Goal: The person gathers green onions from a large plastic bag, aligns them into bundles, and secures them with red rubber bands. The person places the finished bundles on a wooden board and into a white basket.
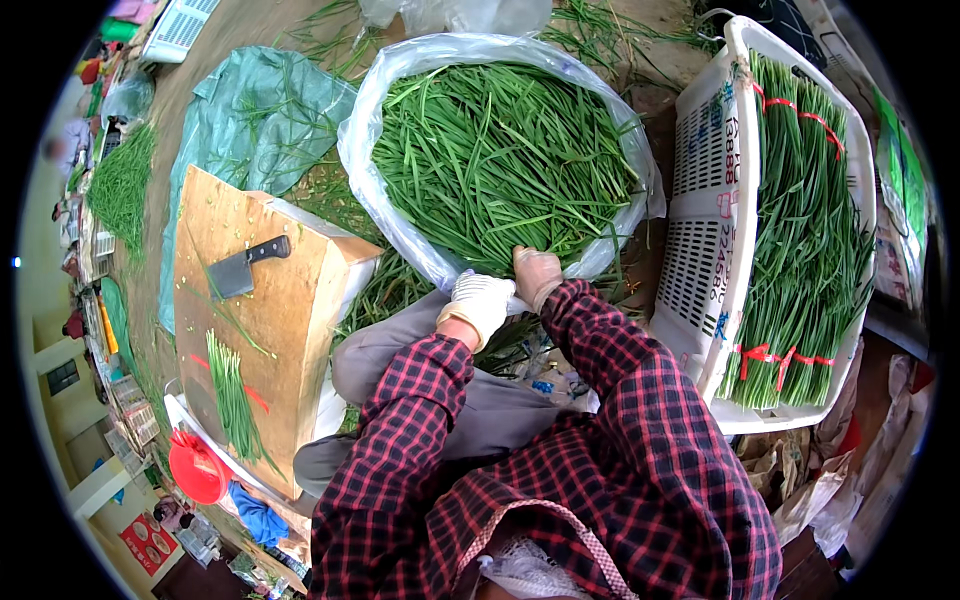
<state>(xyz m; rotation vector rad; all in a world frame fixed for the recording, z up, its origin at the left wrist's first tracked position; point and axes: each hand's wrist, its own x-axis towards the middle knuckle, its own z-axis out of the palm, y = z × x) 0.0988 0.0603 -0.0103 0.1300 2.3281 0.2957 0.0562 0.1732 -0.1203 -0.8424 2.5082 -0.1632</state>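
A clear plastic bag (358, 146), its rim rolled outward, stands before me full of loose green garlic chives (495, 157). My left hand (478, 301), in a white striped glove, grips the near edge of the bag. Close beside it, my right hand (537, 274) is closed on the same rim, with its knuckles against the chives. Both fists hide the plastic pinched inside them. To the left, a cleaver (238, 271) with a dark handle lies on a wooden board (281, 315). Nearer me on that board, a small bunch of chives (231, 390) rests across a red tie.
At right, a white plastic crate (694, 225) bearing writing holds chive bundles (806, 225) bound with red ties. A green plastic sheet (247, 112) lies beyond the board. A red bucket (198, 469) and blue cloth (257, 514) are at lower left. Loose chives litter the floor.
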